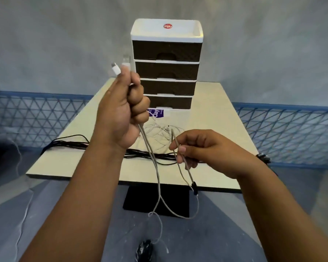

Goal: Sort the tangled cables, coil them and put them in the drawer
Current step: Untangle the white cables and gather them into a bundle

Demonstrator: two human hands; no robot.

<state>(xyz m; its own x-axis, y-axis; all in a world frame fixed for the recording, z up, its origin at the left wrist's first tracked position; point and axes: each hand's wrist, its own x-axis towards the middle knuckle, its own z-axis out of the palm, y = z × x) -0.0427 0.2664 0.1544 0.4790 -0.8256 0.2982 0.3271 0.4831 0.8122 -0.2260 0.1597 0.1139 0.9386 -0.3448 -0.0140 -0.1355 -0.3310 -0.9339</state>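
My left hand is raised in a fist around a grey-white cable, with two white plug ends sticking out above the fingers. The cable hangs down in front of the table edge and loops near the floor. My right hand pinches another stretch of the same cable lower and to the right. A tangle of white cables lies on the table behind my hands. A long black cable bundle stretches across the table. The drawer unit, white frame with several dark drawers, all closed, stands at the back.
The beige table rests on a black pedestal base. A purple-and-white packet lies in front of the drawer unit. A blue mesh fence runs behind on both sides. A thin white cord trails on the floor at left.
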